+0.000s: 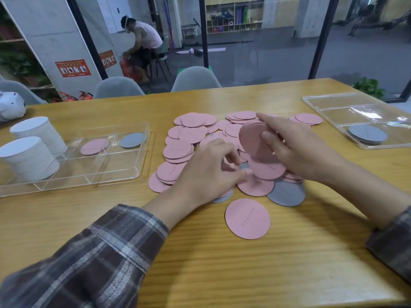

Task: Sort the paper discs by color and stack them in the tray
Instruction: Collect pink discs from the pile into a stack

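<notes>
- My right hand (pixel 295 150) grips a small stack of pink discs (pixel 254 138) on edge, with the thumb on its near face.
- My left hand (pixel 206 172) lies over the pink disc pile (pixel 178 150) with its fingers curled. Blur hides whether they pinch a disc.
- Well left of my left fingers is the clear tray (pixel 124 167). It holds one pink disc (pixel 94 146) and one grey disc (pixel 132 140) in separate compartments.
- Just below my right fingers a second grey disc (pixel 285 193) lies at the pile's edge.
</notes>
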Motion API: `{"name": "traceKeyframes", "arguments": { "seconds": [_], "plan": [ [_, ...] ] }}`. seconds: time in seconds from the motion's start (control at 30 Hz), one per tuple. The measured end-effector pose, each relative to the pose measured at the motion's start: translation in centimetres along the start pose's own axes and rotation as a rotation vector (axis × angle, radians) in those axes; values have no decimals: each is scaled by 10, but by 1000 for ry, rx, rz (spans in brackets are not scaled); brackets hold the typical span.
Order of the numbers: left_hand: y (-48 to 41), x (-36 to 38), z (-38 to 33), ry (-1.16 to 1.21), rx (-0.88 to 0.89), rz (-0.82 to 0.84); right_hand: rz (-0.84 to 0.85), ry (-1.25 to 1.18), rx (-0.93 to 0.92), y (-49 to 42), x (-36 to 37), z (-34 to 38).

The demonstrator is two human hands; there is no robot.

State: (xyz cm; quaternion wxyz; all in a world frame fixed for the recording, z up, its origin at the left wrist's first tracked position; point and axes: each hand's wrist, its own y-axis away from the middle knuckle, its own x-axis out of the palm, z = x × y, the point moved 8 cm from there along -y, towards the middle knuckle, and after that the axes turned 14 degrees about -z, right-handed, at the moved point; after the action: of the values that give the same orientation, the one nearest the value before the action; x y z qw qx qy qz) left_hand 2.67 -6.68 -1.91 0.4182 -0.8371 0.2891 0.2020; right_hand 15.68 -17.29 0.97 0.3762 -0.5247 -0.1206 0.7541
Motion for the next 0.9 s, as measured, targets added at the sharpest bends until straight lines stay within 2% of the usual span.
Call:
{"name": "traceKeyframes", "arguments": {
  "seconds": [0.1,0.27,0.43,0.53,0.67,0.9],
  "plan": [
    [6,8,0,-152,26,95,58,87,-33,2,9,-6],
    [10,11,-6,-241,46,168,112,124,-21,2,15,-9],
    [9,12,-5,-73,-22,193,36,55,-13,1,6,-4],
    [7,8,-5,7,-5,169,4,-20,31,1,2,-2],
    [4,-2,-3,132,-54,109,-11,-62,52,2,2,-3],
    [-1,-3,6,329,-180,161,-6,-70,55,2,0,-2]
  ]
}}
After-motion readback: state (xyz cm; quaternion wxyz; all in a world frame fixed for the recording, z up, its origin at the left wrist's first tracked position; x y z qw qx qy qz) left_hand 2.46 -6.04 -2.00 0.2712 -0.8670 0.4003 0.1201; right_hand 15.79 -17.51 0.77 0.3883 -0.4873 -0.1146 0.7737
